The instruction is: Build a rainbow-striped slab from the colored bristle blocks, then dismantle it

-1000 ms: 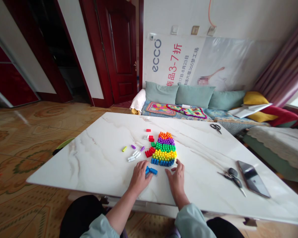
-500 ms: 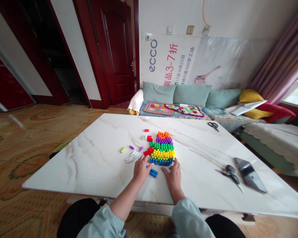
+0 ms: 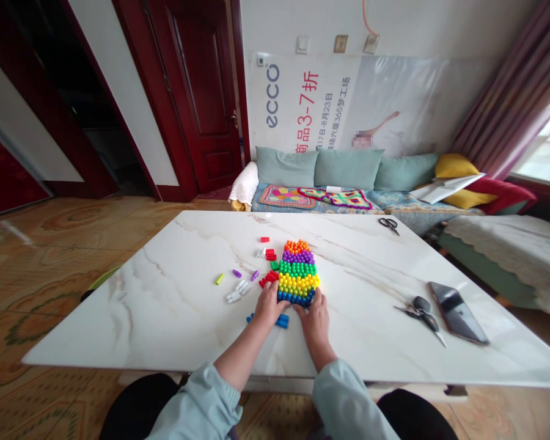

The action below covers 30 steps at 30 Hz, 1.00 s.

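Note:
Rows of small round-topped plastic pieces [image 3: 297, 267] stand packed in a block on the white table, banded orange, purple, green, yellow and blue from far to near. My left hand [image 3: 269, 304] presses against its near left corner, fingers along the side and thumb at the front. On the near right corner, my right hand [image 3: 315, 315] does likewise, so the block is held between both hands. Loose blue pieces [image 3: 282, 321] lie beside and partly under my left hand. Red pieces [image 3: 269, 278] touch or nearly touch the block's left side.
Left of the block lie white pieces [image 3: 238, 292], purple pieces [image 3: 237, 273] and a yellow-green piece [image 3: 219, 279]. To the right are a phone [image 3: 458, 313] and a dark pointed tool [image 3: 424, 318]. Scissors [image 3: 388, 226] lie near the table's far edge, before a sofa [image 3: 348, 198].
My hands have closed in on the block's near corners, thumbs now at its front edge. The left hand has moved forward, uncovering more of the blue pieces. The camera view has shifted slightly.

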### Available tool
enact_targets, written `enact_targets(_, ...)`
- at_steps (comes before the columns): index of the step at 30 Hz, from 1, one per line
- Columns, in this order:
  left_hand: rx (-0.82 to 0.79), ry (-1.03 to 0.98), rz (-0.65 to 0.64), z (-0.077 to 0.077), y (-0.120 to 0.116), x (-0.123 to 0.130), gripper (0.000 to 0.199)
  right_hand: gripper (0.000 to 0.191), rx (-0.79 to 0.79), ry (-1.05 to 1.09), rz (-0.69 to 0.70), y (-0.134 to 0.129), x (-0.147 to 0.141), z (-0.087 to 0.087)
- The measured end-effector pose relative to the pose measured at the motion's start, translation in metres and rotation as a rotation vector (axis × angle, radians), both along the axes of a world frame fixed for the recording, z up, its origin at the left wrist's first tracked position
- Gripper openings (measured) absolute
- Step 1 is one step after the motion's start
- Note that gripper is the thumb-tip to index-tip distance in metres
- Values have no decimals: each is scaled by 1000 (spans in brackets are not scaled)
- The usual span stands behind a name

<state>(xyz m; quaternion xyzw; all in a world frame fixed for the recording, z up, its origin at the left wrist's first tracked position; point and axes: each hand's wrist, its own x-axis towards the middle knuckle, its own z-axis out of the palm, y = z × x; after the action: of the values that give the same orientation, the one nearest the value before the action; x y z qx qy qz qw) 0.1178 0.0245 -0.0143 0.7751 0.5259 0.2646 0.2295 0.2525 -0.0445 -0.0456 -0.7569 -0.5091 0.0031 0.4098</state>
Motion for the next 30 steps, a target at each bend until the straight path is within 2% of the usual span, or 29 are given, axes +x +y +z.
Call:
enact_targets(7, 11, -33, 16, -1, 6, 8, 62, 64, 0, 25, -23, 6, 1, 6)
enact_targets(11, 38, -69, -4, 5, 0, 1, 62, 65, 32, 101, 3, 5, 4, 5)
enact_targets(14, 126, -109, -23, 10, -14, -22, 50, 63, 89, 171, 23, 2, 5, 5)
enact_targets(16, 233, -125, -10, 10, -27, -45, 35, 60, 132, 190, 21, 0, 5, 5)
enact_targets(18, 290, -100, 8, 7, -41, -70, 30, 59, 159, 202, 9, 0, 5, 7)
enact_targets(22, 236, 14, 4, -1, -59, -104, 48, 57, 198, 227, -25, -4, 6, 14)
enact_targets(26, 132, 83, -1, 4, -62, -100, 63, 46, 233, 223, -106, -16, 2, 20)
enact_targets(28, 111, 102, -15, 8, -62, -90, 63, 33, 210, 203, -30, -23, -5, 23)
enact_targets(30, 131, 118, -33, 11, -63, -80, 55, 22, 140, 156, 168, -29, -16, 26)
